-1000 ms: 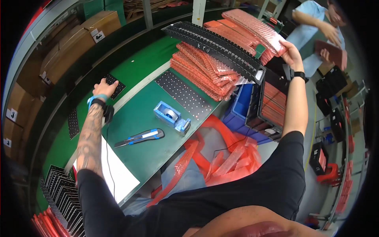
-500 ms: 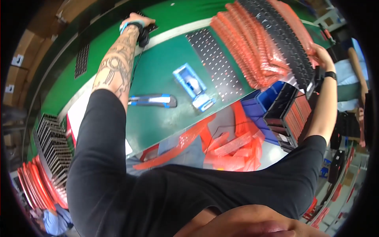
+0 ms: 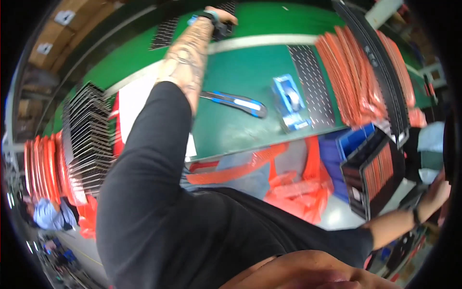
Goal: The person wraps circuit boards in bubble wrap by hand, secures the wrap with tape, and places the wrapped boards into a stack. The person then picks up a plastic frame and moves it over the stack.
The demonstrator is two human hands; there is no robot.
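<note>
At the far side, my left hand (image 3: 222, 17) lies over a black perforated panel (image 3: 229, 6) on the green belt. A thumb or finger points right; the other fingers are hidden. A small black device (image 3: 220, 32) sits at that wrist. Far out at the right rim is my right hand (image 3: 434, 198), blurred, its arm stretched low and away from the table; its fingers are unclear. Between my arms lie a utility knife (image 3: 239, 103) with blue and black handle, a blue-and-white package (image 3: 290, 98) and a second perforated panel (image 3: 312, 84).
Red bubble-wrapped bundles (image 3: 350, 79) with a long black strip (image 3: 380, 67) stand at the right. Below them are blue bins (image 3: 353, 139) and red plastic film (image 3: 301, 192). Stacked black panels (image 3: 89, 137) and red-wrapped packs (image 3: 45, 164) stand left. Another person (image 3: 429, 149) is at right.
My right hand has left the wrapped bundles and swung down to the right rim. My left hand stays over the panel. The whole view has turned, so the table things appear shifted right.
</note>
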